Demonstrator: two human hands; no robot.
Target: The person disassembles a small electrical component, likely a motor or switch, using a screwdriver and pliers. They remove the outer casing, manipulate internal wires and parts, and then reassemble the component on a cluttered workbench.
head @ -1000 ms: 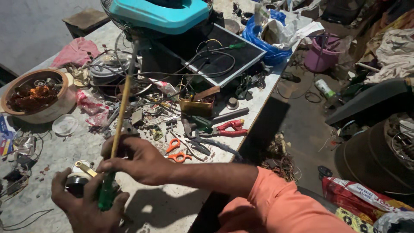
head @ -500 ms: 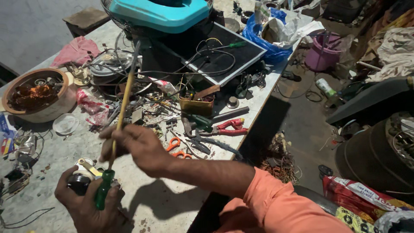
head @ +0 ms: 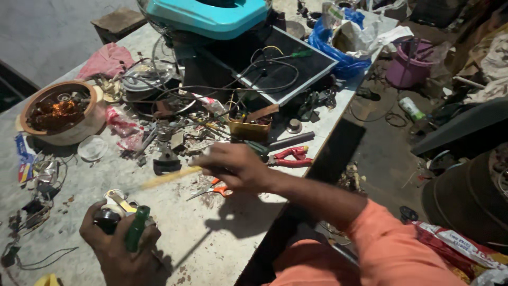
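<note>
My left hand [head: 123,248] is at the bottom left, closed around a small dark round part [head: 108,220] and a green-handled screwdriver [head: 136,229]. My right hand [head: 234,165] is over the middle of the table, gripping a long yellowish wooden stick [head: 164,178] that lies nearly level and points left, blurred by motion. Orange-handled scissors [head: 217,189] lie just under that hand. Red-handled pliers [head: 290,157] rest to its right.
The concrete table [head: 211,243] is crowded: a round bowl [head: 58,114] of burnt parts at left, a teal fan base [head: 209,16], a dark flat panel [head: 286,66] with wires, a yellow box [head: 248,127]. The table's edge runs diagonally at right; clutter covers the floor beyond.
My right hand has moved right and up the table, swinging the stick from upright down to nearly level. My left hand keeps its grip on the part and screwdriver.
</note>
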